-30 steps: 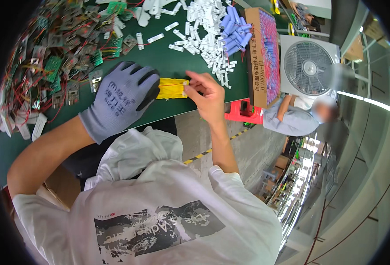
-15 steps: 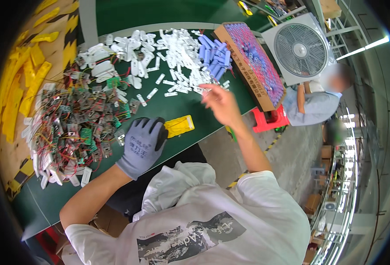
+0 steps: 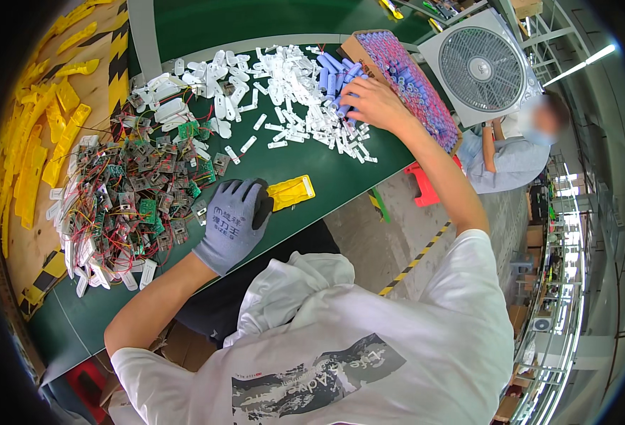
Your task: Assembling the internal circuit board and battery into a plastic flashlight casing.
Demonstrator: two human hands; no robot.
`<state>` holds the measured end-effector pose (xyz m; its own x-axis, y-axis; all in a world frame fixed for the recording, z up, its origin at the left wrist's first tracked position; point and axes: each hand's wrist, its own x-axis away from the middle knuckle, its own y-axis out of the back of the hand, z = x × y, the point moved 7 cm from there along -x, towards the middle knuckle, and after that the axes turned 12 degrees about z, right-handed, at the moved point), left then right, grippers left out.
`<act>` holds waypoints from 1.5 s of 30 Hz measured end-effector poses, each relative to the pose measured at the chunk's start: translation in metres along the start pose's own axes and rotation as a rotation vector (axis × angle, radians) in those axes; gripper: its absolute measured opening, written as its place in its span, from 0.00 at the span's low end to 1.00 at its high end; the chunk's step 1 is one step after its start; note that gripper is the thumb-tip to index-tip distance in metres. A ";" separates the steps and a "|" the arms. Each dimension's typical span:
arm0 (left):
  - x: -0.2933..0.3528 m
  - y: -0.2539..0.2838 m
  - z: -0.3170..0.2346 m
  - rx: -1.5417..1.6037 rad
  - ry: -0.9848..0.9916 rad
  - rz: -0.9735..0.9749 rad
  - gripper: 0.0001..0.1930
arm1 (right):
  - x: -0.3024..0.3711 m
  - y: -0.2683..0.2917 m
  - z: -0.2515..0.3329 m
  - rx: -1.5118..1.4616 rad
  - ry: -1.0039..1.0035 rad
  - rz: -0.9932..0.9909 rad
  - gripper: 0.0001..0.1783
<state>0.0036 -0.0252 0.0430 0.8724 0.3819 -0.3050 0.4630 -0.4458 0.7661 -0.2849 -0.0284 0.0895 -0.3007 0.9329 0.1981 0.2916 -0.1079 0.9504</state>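
Observation:
My left hand [image 3: 232, 225], in a grey glove with dark fingertips, is closed on the end of a yellow plastic casing [image 3: 295, 193] near the table's front edge. The casing's far end sticks out to the right, showing a shallow hollow. My bare right hand [image 3: 379, 106] reaches over the pile of blue-violet cylindrical battery cells [image 3: 331, 81], its bent fingers apart at the cells' right side. Whether the fingertips press on a cell is hard to see. Small white plastic strips [image 3: 295, 88] lie heaped just left of the cells.
Circuit boards with red wires [image 3: 149, 188] form a tangled heap at left, beside white plastic shells [image 3: 171, 110]. More yellow casings [image 3: 64, 142] lie on a wooden board. A carton of cells [image 3: 412, 85] stands at right, near a fan [image 3: 481, 69] and a seated person [image 3: 507, 159].
My right hand has moved up and away from me, from above the white strips to the blue-violet cells. My left hand stays on the yellow casing.

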 end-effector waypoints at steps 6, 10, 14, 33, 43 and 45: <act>0.010 0.003 0.002 0.009 -0.008 -0.069 0.13 | -0.005 0.045 0.024 -0.230 -0.065 -0.230 0.13; 0.009 0.001 0.003 0.006 0.019 -0.035 0.14 | 0.015 0.055 0.054 -0.880 -0.215 -0.408 0.14; 0.008 0.000 0.006 0.015 0.061 0.036 0.15 | 0.005 0.045 0.126 -1.040 -0.075 -0.137 0.19; 0.014 -0.002 0.009 0.032 -0.037 0.004 0.16 | 0.008 0.013 0.187 -0.590 0.075 -0.367 0.18; 0.028 0.040 -0.020 0.067 -0.286 -0.209 0.28 | 0.001 0.006 0.178 -0.848 0.099 -0.366 0.17; 0.040 0.034 -0.031 -0.095 -0.415 -0.260 0.28 | 0.008 0.002 0.176 -0.831 0.122 -0.425 0.19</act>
<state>0.0489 0.0001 0.0741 0.7274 0.1075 -0.6777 0.6742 -0.2956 0.6768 -0.1266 0.0389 0.0508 -0.3397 0.9130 -0.2258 -0.5915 -0.0208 0.8061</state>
